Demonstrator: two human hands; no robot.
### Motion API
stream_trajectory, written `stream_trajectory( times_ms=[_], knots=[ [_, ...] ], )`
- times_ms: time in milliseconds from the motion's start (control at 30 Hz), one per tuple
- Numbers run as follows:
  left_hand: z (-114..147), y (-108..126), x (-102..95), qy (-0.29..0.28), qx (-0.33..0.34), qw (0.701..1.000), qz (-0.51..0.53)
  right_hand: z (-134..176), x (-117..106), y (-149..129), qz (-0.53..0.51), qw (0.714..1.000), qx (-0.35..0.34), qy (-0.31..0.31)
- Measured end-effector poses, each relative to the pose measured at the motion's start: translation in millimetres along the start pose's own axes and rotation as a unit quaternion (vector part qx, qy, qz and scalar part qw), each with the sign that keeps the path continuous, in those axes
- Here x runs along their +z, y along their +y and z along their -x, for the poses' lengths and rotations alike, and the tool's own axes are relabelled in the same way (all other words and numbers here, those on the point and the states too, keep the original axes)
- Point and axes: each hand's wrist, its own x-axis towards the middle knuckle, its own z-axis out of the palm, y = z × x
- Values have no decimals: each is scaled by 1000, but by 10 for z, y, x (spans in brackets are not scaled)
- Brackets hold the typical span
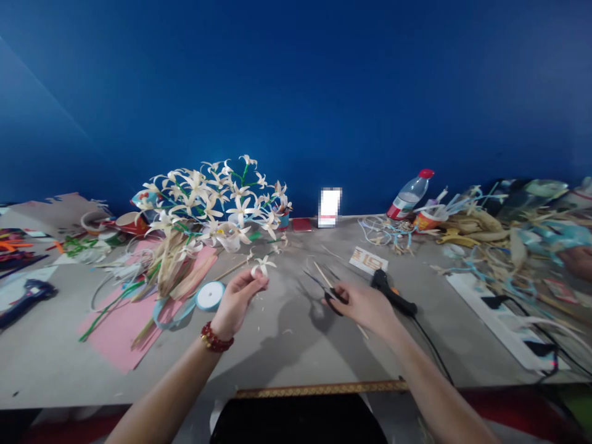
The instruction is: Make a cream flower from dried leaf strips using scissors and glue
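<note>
Pinched between the fingertips of my left hand (pixel 239 297) is a small white artificial flower (pixel 263 266) with narrow petals. My right hand (pixel 363 302) grips the black handles of a pair of scissors (pixel 333 301), whose blades point away to the upper left, apart from each other. A thin pale stick (pixel 321 271) lies by the blades and passes under my right hand. Behind my left hand stands a big bunch of similar white flowers (pixel 210 206) on green stems. A roll of light blue ribbon (pixel 210 296) sits just left of my left wrist.
A black glue gun (pixel 393 293) with its cord is right of my right hand, by a white card (pixel 369 260). Further right are a power strip (pixel 493 327), a bottle (pixel 409 194) and dried husks (pixel 476 225). Pink paper (pixel 120 336) and a blue tool (pixel 28 301) lie left.
</note>
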Motion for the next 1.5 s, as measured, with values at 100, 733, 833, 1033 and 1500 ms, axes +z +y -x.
stream_trajectory(
  times_ms=[100, 733, 833, 1033, 1500],
  knots=[
    [15, -8, 0, -4, -7, 1000, 5, -23, -7, -17, -19, 1000, -14, -15],
    [125, 76, -262, 36, 27, 999, -22, 143, 42, 70, 79, 996, 7, 40],
    [137, 72, -334, 49, 31, 998, -25, 332, 261, 19, 135, 991, 20, -4],
    [146, 91, -332, 42, 33, 998, -32, 286, 393, -13, 197, 980, 11, -18],
    [367, 368, -390, 45, 75, 995, -55, 24, 973, -422, 225, 952, -207, -4]
  ],
)
